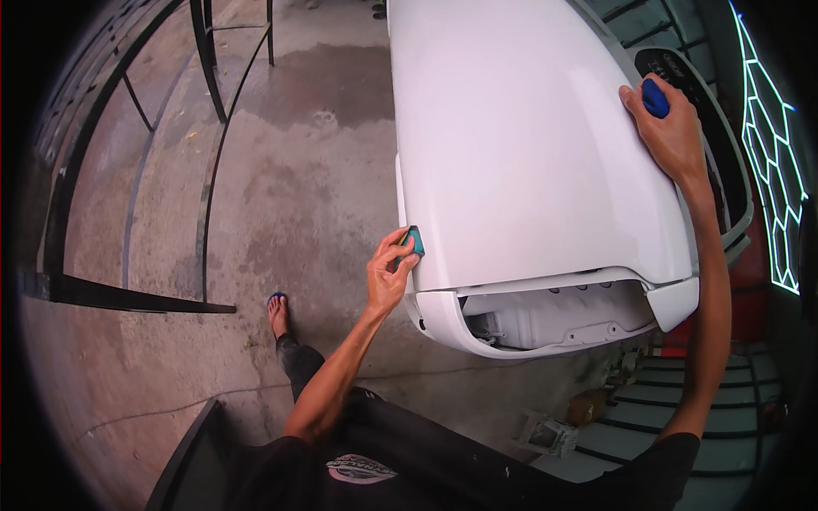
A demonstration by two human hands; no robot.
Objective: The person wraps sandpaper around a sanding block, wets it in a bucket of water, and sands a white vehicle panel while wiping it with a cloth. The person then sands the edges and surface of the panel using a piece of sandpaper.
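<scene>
A smooth, white car body (520,153) fills the middle of the head view, with a wide lamp-shaped opening (562,315) at its near end. My left hand (388,277) pinches a small teal block (414,240) against the panel's left edge, close to the near corner. Its exact kind cannot be made out. Across the panel, my right hand (677,140) is closed round a soft-looking blue pad (655,99) at the upper right edge. Part of the pad is hidden by the fingers.
Black metal frames (209,170) stand on the concrete floor (324,196) at the left. Beyond my right arm is a dark-rimmed part (711,111) of the vehicle, with hexagonal lights (771,153) farther right. A clear plastic-like piece (550,434) lies near slatted panels at lower right.
</scene>
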